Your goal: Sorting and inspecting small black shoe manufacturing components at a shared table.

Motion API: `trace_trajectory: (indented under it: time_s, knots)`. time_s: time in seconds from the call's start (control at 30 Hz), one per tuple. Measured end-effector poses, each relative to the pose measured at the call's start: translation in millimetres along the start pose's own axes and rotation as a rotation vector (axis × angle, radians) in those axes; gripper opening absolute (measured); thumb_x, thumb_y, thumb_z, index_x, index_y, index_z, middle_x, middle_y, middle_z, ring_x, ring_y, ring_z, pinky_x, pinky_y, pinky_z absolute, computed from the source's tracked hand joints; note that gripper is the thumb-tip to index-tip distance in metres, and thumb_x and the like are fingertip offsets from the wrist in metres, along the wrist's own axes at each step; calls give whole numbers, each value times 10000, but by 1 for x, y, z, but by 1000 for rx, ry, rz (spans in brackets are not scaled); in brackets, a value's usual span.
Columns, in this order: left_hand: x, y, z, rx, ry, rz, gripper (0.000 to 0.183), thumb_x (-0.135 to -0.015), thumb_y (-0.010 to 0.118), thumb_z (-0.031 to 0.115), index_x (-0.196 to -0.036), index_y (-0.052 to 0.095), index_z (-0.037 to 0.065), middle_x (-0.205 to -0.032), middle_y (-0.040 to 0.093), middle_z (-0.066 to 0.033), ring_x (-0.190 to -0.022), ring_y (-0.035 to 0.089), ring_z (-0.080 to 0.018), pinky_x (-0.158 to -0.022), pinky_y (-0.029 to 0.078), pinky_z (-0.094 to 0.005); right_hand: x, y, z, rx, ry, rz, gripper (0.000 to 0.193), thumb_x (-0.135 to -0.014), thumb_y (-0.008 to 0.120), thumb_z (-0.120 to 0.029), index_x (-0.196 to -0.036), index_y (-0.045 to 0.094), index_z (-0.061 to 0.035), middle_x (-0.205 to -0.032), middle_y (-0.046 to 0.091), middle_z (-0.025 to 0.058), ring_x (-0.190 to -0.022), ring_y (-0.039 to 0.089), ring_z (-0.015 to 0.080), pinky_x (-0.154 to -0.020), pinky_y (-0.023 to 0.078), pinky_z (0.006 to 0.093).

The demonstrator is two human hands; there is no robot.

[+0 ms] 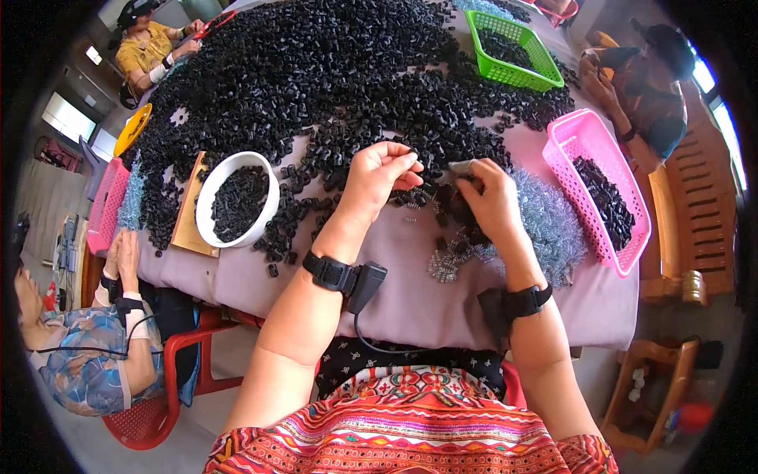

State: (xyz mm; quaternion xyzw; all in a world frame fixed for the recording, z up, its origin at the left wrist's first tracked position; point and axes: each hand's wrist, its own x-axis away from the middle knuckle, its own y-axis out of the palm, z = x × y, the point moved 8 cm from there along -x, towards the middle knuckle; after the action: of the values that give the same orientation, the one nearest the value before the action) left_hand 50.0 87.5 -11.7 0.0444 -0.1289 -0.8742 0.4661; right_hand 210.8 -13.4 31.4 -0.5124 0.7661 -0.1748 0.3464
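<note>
Over the near edge of a large heap of small black plastic parts (316,71), my left hand (379,180) is closed in a pinch. A dark small black part (412,152) shows at its fingertips. To its right, my right hand (491,197) has its fingers curled together, with something grey (462,167) at the fingertips, perhaps a finger cover. What those fingers hold cannot be made out. Beside that hand lies a pile of thin metal springs (545,225), and a smaller cluster of springs (446,265) sits on the cloth below.
A white bowl (271,207) of black parts stands at left by a wooden board (188,217). Pink basket (632,241) at right and green basket (545,79) farther back hold black parts. People sit at left (95,355), far left (146,47) and right (651,95).
</note>
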Motion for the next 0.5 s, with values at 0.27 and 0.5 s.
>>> trace_trajectory:
  time_s: [0.27, 0.5]
  knots:
    - [2, -1, 2, 20, -1, 25, 162, -920, 654, 149, -1013, 626, 20, -869, 709, -86, -692, 689, -134, -616, 544, -229, -1, -4, 2, 21, 48, 20, 150, -822, 657, -30, -971, 659, -10, -847, 589, 122, -691, 598, 256, -651, 489, 334]
    - [2, -1, -2, 26, -11, 24, 155, -916, 661, 136, -1011, 628, 19, -862, 708, -87, -681, 684, -132, -622, 556, -238, 1, -5, 3, -33, 72, 48, 211, -783, 665, 18, -991, 666, -19, -873, 587, 100, -720, 616, 213, -673, 503, 297]
